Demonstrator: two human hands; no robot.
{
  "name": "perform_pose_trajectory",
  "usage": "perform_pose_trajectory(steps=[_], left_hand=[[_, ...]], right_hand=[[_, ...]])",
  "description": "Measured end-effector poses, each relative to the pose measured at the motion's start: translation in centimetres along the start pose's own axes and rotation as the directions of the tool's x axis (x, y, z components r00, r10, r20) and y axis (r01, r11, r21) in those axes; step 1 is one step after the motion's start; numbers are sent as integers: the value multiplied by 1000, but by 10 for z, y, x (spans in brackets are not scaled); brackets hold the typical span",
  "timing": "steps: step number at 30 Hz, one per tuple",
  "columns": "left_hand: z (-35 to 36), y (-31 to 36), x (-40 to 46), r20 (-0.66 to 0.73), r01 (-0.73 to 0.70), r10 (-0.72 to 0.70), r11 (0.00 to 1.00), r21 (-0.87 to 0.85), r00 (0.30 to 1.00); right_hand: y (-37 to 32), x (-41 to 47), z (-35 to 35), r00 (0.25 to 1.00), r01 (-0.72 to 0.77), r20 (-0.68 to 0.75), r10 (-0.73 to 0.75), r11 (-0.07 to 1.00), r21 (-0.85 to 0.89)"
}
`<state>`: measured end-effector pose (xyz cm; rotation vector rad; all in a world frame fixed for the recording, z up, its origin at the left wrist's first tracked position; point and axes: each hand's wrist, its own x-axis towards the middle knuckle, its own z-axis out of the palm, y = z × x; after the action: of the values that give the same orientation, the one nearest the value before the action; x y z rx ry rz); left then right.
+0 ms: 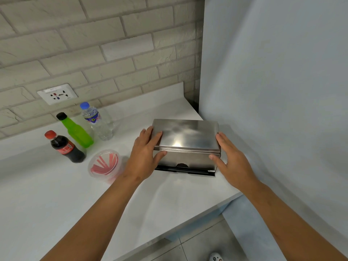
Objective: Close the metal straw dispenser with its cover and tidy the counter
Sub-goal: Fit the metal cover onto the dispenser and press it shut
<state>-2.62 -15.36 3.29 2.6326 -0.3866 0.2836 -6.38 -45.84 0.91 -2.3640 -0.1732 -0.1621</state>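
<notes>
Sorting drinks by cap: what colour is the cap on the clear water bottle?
Blue; the water bottle's cap shows plainly in the head view.

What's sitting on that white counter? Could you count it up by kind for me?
Bottles: 3 (cola bottle, green bottle, water bottle)
Clear tub of red straws: 1
Metal straw dispenser: 1
Total: 5
</notes>
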Motion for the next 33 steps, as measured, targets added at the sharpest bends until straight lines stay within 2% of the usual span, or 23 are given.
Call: perform_pose_trajectory(steps=[4, 10, 19, 33], left_hand=[[3, 23, 9, 25, -204, 203, 966, 156, 979], [25, 75, 24, 106, -400, 389, 909, 117, 915], [39, 83, 27, 105, -413, 402, 901, 134, 910], [49, 79, 23, 24, -416, 417, 901, 124, 909]], right_hand=[[4, 2, -3, 999, 41, -5, -41, 999, -34], [7, 3, -9, 989, 144, 30, -142, 985, -100], [11, 3, -8, 983, 180, -10, -182, 980, -85], [8, -1, -5, 978, 203, -37, -206, 977, -68]])
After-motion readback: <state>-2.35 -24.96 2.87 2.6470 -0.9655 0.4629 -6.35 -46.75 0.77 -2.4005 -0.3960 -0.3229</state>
